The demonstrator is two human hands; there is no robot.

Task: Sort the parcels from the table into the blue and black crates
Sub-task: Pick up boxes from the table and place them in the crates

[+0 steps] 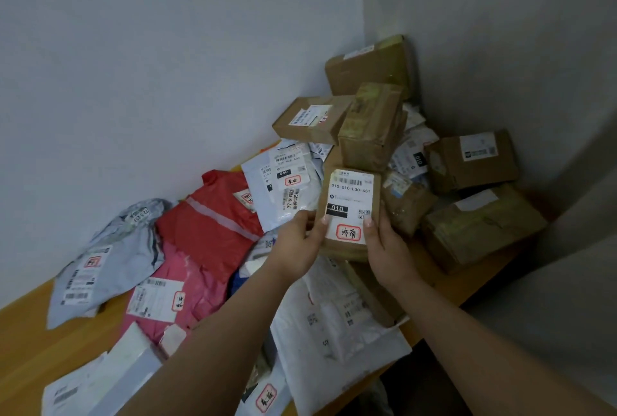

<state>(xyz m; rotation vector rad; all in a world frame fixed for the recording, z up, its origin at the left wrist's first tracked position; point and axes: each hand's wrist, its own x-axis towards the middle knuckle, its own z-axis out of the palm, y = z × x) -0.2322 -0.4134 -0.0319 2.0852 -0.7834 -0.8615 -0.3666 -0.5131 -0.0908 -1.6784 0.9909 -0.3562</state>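
A small brown cardboard parcel (350, 202) with a white label reading 010 and a red-framed stamp is lifted above the pile. My left hand (300, 242) grips its left edge and my right hand (387, 248) grips its right edge, thumbs on the label. Below lie several soft mailers on the wooden table (20, 339): a red one (213, 222), a pink one (173, 295), a grey one (103, 258) and a white one (334, 322). No blue or black crate is in view.
Several brown cardboard boxes (370, 65) are stacked in the corner against the grey walls, with more boxes (480, 225) at the right. White mailers (283, 182) lie behind the held parcel. The table's front edge runs along the lower right, dark floor beyond.
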